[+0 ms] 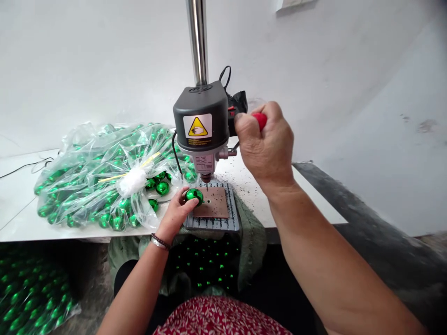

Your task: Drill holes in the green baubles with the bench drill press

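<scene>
My left hand [179,208] grips a shiny green ball [194,197] between thumb and fingers, over the left side of a brown board [218,209]. That board lies on the grey slotted base [234,222] of a small drill press [200,116]. A thin drill bit [206,186] points down just right of the ball, apart from it. Up at the right, my right hand [267,144] is wrapped round the red knob [260,121] of the press's lever. Most of the lever is hidden behind that hand.
A clear plastic bag [136,181] full of green balls covers the table's left side, with several loose ones beside it. Dark shavings surround the base. Below the table edge, an open green sack [249,256] holds more balls; another bag [31,288] sits lower left.
</scene>
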`<state>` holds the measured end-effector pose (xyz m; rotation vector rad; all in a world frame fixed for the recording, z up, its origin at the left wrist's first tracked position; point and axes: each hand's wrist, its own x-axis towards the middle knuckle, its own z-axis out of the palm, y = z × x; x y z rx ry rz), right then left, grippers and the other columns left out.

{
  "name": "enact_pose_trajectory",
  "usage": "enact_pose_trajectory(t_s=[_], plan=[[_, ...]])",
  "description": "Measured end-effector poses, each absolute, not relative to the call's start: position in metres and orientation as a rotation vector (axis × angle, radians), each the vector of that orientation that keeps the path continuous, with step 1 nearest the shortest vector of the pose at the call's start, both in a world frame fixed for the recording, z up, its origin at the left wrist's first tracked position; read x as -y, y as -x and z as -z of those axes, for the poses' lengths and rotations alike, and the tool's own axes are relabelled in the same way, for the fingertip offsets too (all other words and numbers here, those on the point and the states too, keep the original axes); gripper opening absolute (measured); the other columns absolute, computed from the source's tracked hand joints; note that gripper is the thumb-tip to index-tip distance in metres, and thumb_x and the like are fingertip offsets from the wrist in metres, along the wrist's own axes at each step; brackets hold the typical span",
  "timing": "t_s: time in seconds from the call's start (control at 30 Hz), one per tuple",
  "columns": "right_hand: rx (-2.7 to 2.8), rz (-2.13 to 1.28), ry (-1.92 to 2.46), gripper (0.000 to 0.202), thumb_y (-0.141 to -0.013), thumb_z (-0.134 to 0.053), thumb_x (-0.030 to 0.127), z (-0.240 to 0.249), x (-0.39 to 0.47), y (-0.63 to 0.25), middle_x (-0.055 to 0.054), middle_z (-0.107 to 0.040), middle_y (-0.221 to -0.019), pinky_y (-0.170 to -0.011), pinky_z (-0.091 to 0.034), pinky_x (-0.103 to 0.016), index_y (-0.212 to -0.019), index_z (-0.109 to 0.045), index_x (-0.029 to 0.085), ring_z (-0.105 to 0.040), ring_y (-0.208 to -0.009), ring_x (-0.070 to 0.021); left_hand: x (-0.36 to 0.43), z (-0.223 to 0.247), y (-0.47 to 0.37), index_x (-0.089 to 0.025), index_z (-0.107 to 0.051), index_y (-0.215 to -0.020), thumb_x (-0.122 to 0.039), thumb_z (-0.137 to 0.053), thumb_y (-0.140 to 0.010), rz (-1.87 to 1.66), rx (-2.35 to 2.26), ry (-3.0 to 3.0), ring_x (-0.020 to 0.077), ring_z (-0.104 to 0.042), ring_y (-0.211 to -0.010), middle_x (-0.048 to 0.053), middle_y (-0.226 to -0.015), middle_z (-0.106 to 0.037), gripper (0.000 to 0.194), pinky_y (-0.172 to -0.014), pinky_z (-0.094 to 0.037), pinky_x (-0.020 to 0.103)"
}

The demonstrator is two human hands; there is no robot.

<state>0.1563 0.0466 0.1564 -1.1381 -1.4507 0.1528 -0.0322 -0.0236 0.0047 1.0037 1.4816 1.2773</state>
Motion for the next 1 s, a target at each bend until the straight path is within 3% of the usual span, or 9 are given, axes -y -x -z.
enact_pose_trajectory(t_s=[0.07,0.13,0.37,0.6,0.9,1.0], plan=[[1.48,-0.133,1.13,0.028,-0.089,-0.047,0.043,-0.16,-0.056,-0.158,0.004,-0.045,-0.063,-0.061,-0.041,-0.023,-0.073,-0.039,0.021,-0.045,-0.06,-0.0063,0.016,0.0,0.028,-0.014,-0.053,-0.131,-0.032,-0.075,-0.069,-1.207,-1.571,-1.172,0.0218,-0.061,-0.109,0.01,-0.122,-0.065,0.068,-0.097,-0.046,0.034],[1.496,-0.134,1.105,0.033,-0.089,-0.046,0.046,-0.163,-0.063,-0.16,0.004,-0.042,-0.061,-0.062,-0.041,-0.023,-0.07,-0.036,0.02,-0.043,-0.059,-0.0058,0.009,0.002,0.024,-0.011,-0.053,-0.133,-0.033,-0.072,-0.071,-1.115,-1.66,-1.292,0.0243,-0.06,-0.113,0.013,-0.124,-0.064,0.069,-0.102,-0.043,0.038],[1.493,-0.289,1.158,0.032,-0.088,-0.049,0.04,-0.173,-0.059,-0.157,0.005,-0.033,-0.061,-0.069,-0.04,-0.024,-0.069,-0.032,0.02,-0.041,-0.062,-0.0064,0.0,0.004,0.014,-0.014,-0.056,-0.13,-0.029,-0.07,-0.073,-0.928,-1.809,-1.554,0.0244,-0.064,-0.103,0.01,-0.115,-0.068,0.06,-0.096,-0.048,0.04],[1.457,-0.351,1.227,0.034,-0.089,-0.051,0.039,-0.18,-0.051,-0.155,0.005,-0.033,-0.062,-0.069,-0.033,-0.024,-0.068,-0.031,0.02,-0.035,-0.062,-0.0069,-0.008,0.01,0.012,-0.017,-0.065,-0.117,-0.022,-0.076,-0.067,-0.941,-1.715,-1.89,0.0268,-0.058,-0.114,0.01,-0.119,-0.066,0.051,-0.104,-0.043,0.044],[1.426,-0.347,1.115,0.033,-0.087,-0.052,0.043,-0.173,-0.048,-0.156,0.005,-0.04,-0.063,-0.065,-0.032,-0.025,-0.07,-0.036,0.02,-0.032,-0.061,-0.0071,-0.009,0.02,0.008,-0.019,-0.068,-0.116,-0.023,-0.078,-0.064,-1.053,-1.646,-1.717,0.0241,-0.062,-0.103,0.005,-0.104,-0.071,0.053,-0.096,-0.048,0.038],[1.425,-0.332,1.077,0.029,-0.087,-0.051,0.038,-0.168,-0.043,-0.156,0.006,-0.039,-0.062,-0.063,-0.032,-0.023,-0.07,-0.036,0.019,-0.032,-0.06,-0.0059,-0.008,0.022,0.007,-0.021,-0.067,-0.117,-0.022,-0.078,-0.064,-1.072,-1.651,-1.686,0.0233,-0.062,-0.102,0.003,-0.103,-0.071,0.054,-0.095,-0.049,0.037]])
